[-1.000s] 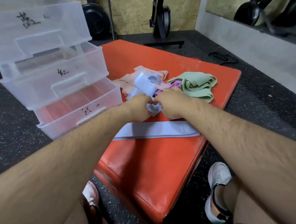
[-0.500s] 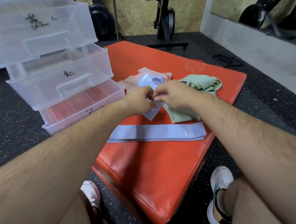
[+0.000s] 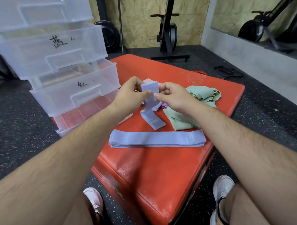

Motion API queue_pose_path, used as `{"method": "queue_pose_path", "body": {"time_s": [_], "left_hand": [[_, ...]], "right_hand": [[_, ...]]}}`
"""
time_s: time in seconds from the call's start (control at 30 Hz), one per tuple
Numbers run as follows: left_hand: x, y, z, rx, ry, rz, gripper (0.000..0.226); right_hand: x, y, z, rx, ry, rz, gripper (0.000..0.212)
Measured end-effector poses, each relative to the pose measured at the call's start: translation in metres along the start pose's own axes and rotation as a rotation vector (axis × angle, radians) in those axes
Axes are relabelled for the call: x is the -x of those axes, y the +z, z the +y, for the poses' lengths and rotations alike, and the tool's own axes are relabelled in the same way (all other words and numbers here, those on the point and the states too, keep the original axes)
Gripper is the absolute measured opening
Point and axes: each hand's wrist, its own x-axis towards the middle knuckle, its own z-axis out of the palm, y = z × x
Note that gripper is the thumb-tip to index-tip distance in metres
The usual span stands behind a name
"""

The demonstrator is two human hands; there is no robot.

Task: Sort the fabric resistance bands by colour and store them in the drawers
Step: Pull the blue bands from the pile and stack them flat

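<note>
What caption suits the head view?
Left hand and right hand pinch a blue band; stacked bands lie on red mat.

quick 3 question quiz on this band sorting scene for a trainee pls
1. True or false: the left hand and the right hand both pinch the same lilac band.
2. Which colour of bands lies heaped to the right of the hands? A) green B) yellow C) black
3. Fill in: the flat stack of lilac bands lies on a red ____.

Key: 1 true; 2 A, the green bands; 3 red mat.
</note>
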Motion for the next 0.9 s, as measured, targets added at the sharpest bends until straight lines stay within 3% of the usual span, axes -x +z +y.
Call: {"method": "queue_pose_path", "body": {"time_s": [0.27,0.43,0.73,0.9], "left_hand": [[0.003,-0.018,0.003,-0.056,0.108,0.055,0.008],[0.003,-0.042,0.009,0.082,0.091,0.243,0.011],[0.009,-0.080,-0.014,0.137,-0.050,0.433,0.018],[0.029,-0.082,-0.043,-0.002,-0.208,0.278,0.015]], "right_hand": [[0.009,0.015,-0.009,0.098,-0.098,-0.080,0.015],[0.011,0.007,0.001,0.287,-0.091,-0.134,0.031],[0.030,-0.068,-0.004,0.411,-0.029,-0.137,0.017],[0.047,-0.097,0.023,0.211,0.080,-0.165,0.015]]}}
